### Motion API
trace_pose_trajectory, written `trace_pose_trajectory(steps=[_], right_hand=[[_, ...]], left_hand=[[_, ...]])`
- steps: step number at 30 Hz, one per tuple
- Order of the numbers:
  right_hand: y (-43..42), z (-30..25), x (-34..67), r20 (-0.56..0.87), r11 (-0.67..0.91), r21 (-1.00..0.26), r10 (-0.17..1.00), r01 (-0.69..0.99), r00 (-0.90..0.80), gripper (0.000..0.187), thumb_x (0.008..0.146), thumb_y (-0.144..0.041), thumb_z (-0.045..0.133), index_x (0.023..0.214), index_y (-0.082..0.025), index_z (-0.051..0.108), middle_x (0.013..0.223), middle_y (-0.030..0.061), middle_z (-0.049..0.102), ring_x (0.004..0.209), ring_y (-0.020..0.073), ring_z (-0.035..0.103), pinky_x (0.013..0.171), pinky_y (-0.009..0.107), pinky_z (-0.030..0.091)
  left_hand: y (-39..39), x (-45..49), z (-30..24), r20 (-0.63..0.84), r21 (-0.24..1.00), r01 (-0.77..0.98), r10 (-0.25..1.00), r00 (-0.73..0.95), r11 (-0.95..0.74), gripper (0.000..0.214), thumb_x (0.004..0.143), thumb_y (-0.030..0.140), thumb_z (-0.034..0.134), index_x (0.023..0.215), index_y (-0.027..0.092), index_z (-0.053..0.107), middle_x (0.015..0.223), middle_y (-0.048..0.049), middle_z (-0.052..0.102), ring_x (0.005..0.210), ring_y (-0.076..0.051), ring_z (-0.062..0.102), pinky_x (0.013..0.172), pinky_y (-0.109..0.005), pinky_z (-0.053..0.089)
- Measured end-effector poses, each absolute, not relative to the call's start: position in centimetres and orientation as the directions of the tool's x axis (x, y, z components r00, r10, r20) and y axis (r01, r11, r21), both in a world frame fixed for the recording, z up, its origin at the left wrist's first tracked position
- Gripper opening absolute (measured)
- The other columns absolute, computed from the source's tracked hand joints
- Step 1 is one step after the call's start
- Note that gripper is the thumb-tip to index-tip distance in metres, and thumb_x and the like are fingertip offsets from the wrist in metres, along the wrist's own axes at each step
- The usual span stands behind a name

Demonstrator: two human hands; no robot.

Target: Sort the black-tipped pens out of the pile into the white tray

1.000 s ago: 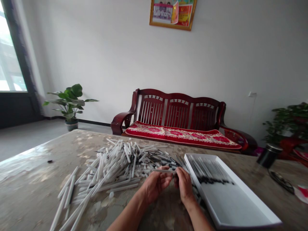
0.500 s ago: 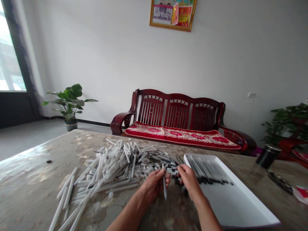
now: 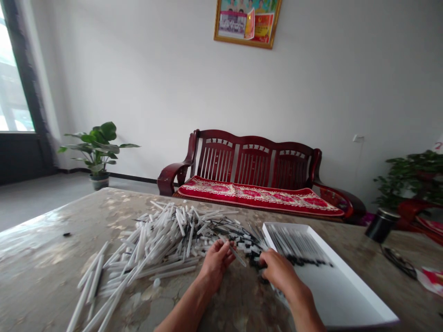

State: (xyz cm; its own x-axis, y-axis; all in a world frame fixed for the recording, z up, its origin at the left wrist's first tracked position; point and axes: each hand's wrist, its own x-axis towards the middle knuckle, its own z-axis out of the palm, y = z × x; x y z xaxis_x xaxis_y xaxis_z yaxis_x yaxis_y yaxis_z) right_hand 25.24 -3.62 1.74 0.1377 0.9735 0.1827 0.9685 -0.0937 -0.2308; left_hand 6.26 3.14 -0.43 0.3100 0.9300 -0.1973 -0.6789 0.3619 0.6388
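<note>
My left hand (image 3: 217, 260) is closed in a pinch on a slim translucent pen barrel (image 3: 238, 256), which points down and to the right. Beside the white box, my right hand (image 3: 275, 267) reaches down with curled fingers at a heap of small black pen parts (image 3: 255, 261). Its fingertips are partly hidden, so what they pinch does not show. Left of my hands lies a large pile of white and clear pen tubes (image 3: 162, 240). The shallow white box (image 3: 349, 295) holds a row of clear pens with black ends (image 3: 301, 244).
Everything lies on a patterned brown table (image 3: 44, 276). To the right stand a black cylindrical container (image 3: 381, 226), a dark cable (image 3: 398, 261) and a red-and-white packet (image 3: 431, 279). A wooden bench (image 3: 256, 161) with a red cover is behind the table.
The pen barrel in my left hand has swung from near upright to a slant. My right hand has moved down and away from the left, to the black parts by the box.
</note>
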Motion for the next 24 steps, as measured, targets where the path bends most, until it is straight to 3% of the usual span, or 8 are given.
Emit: trace_pose_trajectory(steps=[4, 11, 24], right_hand=[[-3.3, 1.9, 24.0, 0.175, -0.106, -0.176, 0.975, 0.979, 0.137, 0.026, 0.064, -0.002, 0.059, 0.076, -0.023, 0.070, 0.088, 0.0039, 0.068, 0.080, 0.0186, 0.066, 0.063, 0.024, 0.035], [-2.3, 2.9, 22.2, 0.295, 0.046, -0.424, 0.951, 0.904, 0.090, 0.021, 0.078, -0.012, 0.058, 0.091, -0.025, 0.068, 0.094, 0.0016, 0.070, 0.090, 0.0179, 0.065, 0.076, 0.023, 0.041], [-2.0, 2.0, 21.4, 0.412, 0.123, -0.472, 0.906, 0.873, 0.095, 0.023, 0.082, -0.015, 0.056, 0.095, -0.026, 0.072, 0.097, 0.0027, 0.069, 0.094, 0.0190, 0.065, 0.083, 0.026, 0.045]], left_hand=[[3.4, 6.3, -0.8, -0.170, 0.629, -0.707, 0.944, 0.282, 0.324, 0.026, 0.068, 0.019, 0.083, 0.072, 0.016, 0.057, 0.069, -0.0009, 0.067, 0.064, -0.011, 0.067, 0.068, -0.024, 0.058], [3.8, 6.3, -1.1, -0.190, 0.615, -0.751, 0.969, 0.156, 0.241, 0.026, 0.067, 0.020, 0.083, 0.071, 0.016, 0.059, 0.077, -0.0032, 0.070, 0.072, -0.014, 0.070, 0.067, -0.024, 0.059], [3.8, 6.2, -1.2, -0.186, 0.624, -0.759, 0.979, 0.088, 0.186, 0.028, 0.066, 0.019, 0.084, 0.074, 0.017, 0.057, 0.077, -0.0025, 0.071, 0.070, -0.014, 0.071, 0.066, -0.024, 0.059]])
